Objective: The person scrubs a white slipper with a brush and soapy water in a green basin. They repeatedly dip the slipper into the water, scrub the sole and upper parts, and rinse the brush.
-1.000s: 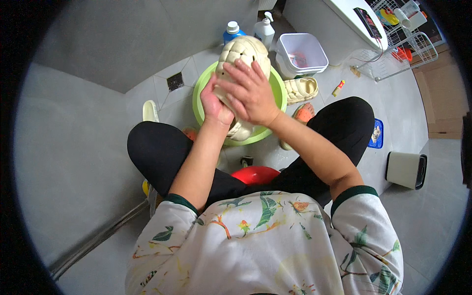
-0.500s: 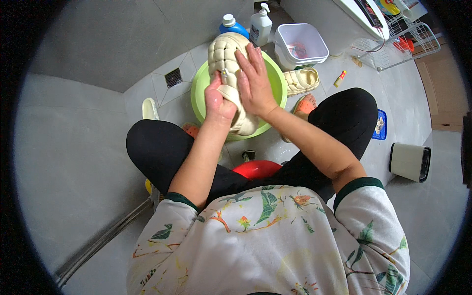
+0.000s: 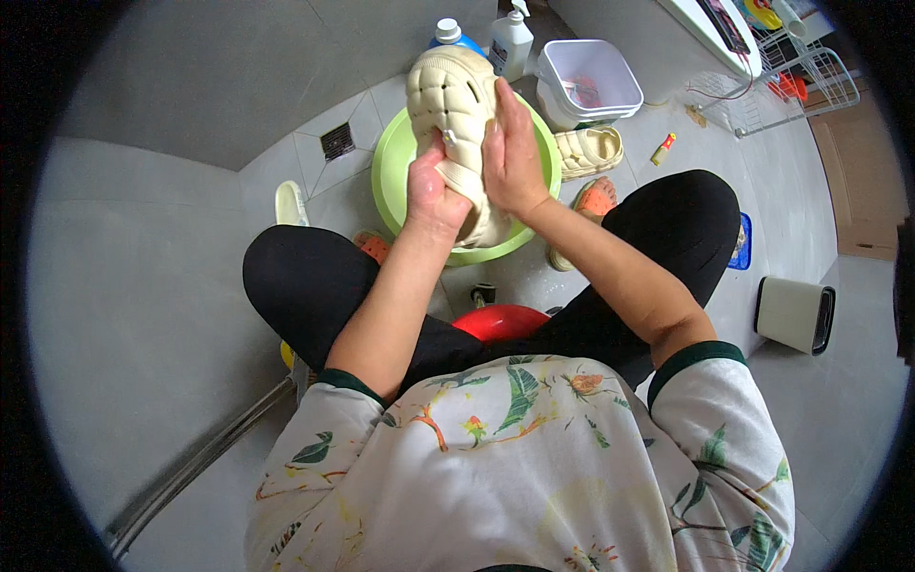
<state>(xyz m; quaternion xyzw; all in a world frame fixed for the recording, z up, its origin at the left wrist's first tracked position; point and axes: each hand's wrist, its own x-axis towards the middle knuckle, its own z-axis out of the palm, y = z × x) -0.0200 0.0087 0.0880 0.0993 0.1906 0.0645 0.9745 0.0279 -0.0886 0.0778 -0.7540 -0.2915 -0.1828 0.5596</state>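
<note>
A cream clog (image 3: 446, 91) with a quilted, holed upper is held over a light green basin (image 3: 389, 181), its toe pointing away from me. My left hand (image 3: 437, 200) is closed round its middle by the strap, the thumb on the upper near a small charm. Along the clog's right side my right hand (image 3: 518, 157) lies flat, fingers stretched out and pointing away. The heel end is partly hidden behind my wrists, and so is the inside of the basin. A matching cream clog (image 3: 575, 154) rests on the floor just right of the basin.
Behind the basin stand a blue bottle (image 3: 456, 38), a white pump bottle (image 3: 511, 46) and a clear square tub (image 3: 589, 81). A floor drain (image 3: 336, 142) lies left. A yellow-red tube (image 3: 663, 149) and a wire rack (image 3: 801, 91) are at right. A red seat (image 3: 500, 324) shows below me.
The clog has tipped, its toe rising slightly away from me. My right hand has slid from the top of the upper to the clog's right side. My left hand keeps its grip.
</note>
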